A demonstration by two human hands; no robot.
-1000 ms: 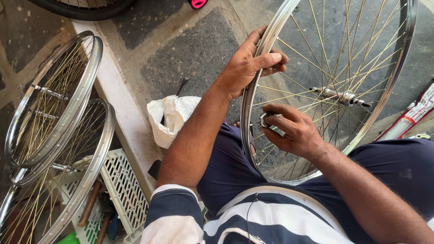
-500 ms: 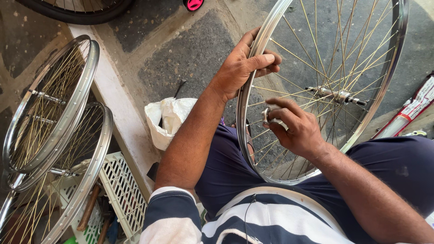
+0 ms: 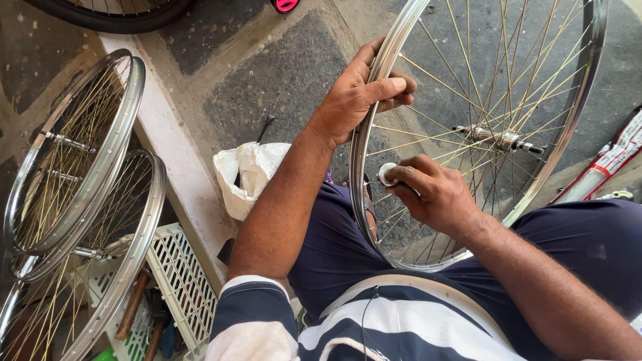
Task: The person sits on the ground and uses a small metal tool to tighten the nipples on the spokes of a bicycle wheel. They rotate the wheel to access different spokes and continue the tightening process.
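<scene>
Two hands work one spoked wheel (image 3: 568, 120) standing on the person's lap. The left hand (image 3: 361, 93) clasps its rim; the right hand (image 3: 431, 194) pinches a small round spoke tool (image 3: 388, 174) against a spoke. Small turns likely work best. Two spare wheels (image 3: 73, 154) lean left, beside one white crate (image 3: 177, 281) and one white bag (image 3: 251, 174).

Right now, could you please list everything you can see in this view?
Spoked wheel: one, silver, upright on the lap, hub at centre.
Small round tool: one, silver, at the spokes near the rim.
Spare wheels: at least two, silver, stacked at left.
Plastic crate: one, white, lower left, holding tools.
Plastic bag: one, white, on the ground by the knee.
Tyre: one, black, top left edge.
Left hand: grip around the wheel's rim.
Right hand: grip on the small round tool.
</scene>
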